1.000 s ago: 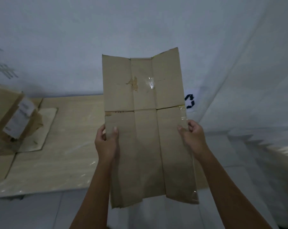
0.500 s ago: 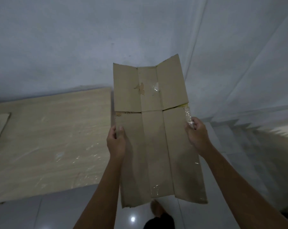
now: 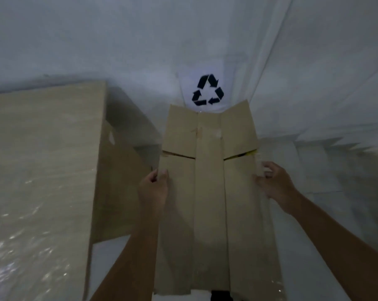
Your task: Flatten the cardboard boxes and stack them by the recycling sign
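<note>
A flattened brown cardboard box (image 3: 209, 192) stretches lengthwise in front of me, its far flaps just below the black recycling sign (image 3: 208, 90) on the white wall. My left hand (image 3: 153, 190) pinches the box's left edge, thumb on top. My right hand (image 3: 272, 182) grips the right edge near a slit that shows yellow tape. The box's near end hides the floor below it.
A light wooden table (image 3: 42, 170) stands to the left, with its side panel (image 3: 116, 183) close to the box. White sheeting covers the wall and corner. White steps (image 3: 327, 166) rise at the right. The floor is pale tile.
The view has swung right and down, so the recycling sign now shows above the box. The box has come lower and tilted away toward the wall. Both hands keep their grip.
</note>
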